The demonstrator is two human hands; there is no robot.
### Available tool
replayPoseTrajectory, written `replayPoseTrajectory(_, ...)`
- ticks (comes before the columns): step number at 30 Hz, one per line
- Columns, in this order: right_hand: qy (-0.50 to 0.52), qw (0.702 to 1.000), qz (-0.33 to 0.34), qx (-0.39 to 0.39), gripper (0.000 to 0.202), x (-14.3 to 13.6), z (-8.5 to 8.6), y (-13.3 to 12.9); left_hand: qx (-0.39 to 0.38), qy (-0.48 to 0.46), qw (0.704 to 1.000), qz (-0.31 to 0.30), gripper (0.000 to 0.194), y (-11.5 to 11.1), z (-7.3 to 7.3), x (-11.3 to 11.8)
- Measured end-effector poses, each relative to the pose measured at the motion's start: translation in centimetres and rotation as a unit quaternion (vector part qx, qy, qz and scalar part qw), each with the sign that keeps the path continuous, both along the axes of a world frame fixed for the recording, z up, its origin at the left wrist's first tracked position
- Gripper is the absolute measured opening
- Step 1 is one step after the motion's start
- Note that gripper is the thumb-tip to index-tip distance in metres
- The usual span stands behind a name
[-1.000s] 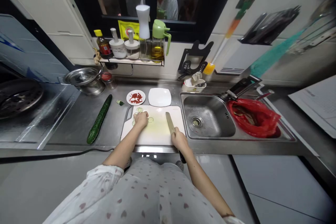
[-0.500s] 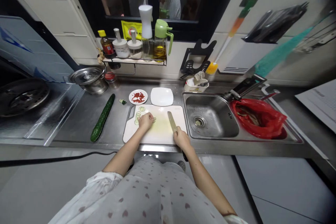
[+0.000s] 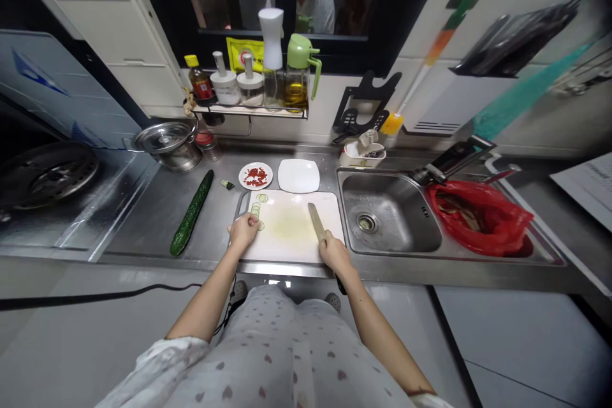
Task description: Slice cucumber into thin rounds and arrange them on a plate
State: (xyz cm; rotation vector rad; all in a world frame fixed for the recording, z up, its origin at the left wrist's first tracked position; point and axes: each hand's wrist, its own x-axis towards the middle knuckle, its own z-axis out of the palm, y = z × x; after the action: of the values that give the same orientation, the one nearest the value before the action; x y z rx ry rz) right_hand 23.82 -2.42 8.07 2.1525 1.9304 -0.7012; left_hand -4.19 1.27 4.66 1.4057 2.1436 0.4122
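On the white cutting board, my left hand is at the left side with its fingers pinched at a pale cucumber slice. Several more cucumber slices lie in a line along that edge, partly hidden by the fingers. My right hand grips a knife by its dark handle, the blade resting over the board's right part and pointing away from me. A whole cucumber lies on the counter to the left, and a cut cucumber end sits behind the board.
Behind the board stand a plate of chopped red pieces and a white square plate. The sink is to the right, with a red plastic bag beyond. A lidded pot stands back left, below a seasoning shelf.
My left hand has moved left across the board with a cucumber slice, to the row of slices. My right hand and the knife keep their place on the board.
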Motion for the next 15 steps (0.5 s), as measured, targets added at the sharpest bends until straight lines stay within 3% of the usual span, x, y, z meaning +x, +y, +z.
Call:
replayPoseTrajectory(6, -0.005, 1.0, 0.005, 0.005, 0.03, 0.0, -0.2, 0.0, -0.006, 0.034, 0.999, 0.008, 0.013, -0.2, -0.2, -1.5)
replayPoseTrajectory(15, -0.005, 1.0, 0.002, -0.007, 0.03, 0.0, 0.0, 0.1, -0.015, 0.094, 0.995, -0.011, 0.014, -0.5, -0.2, -1.5)
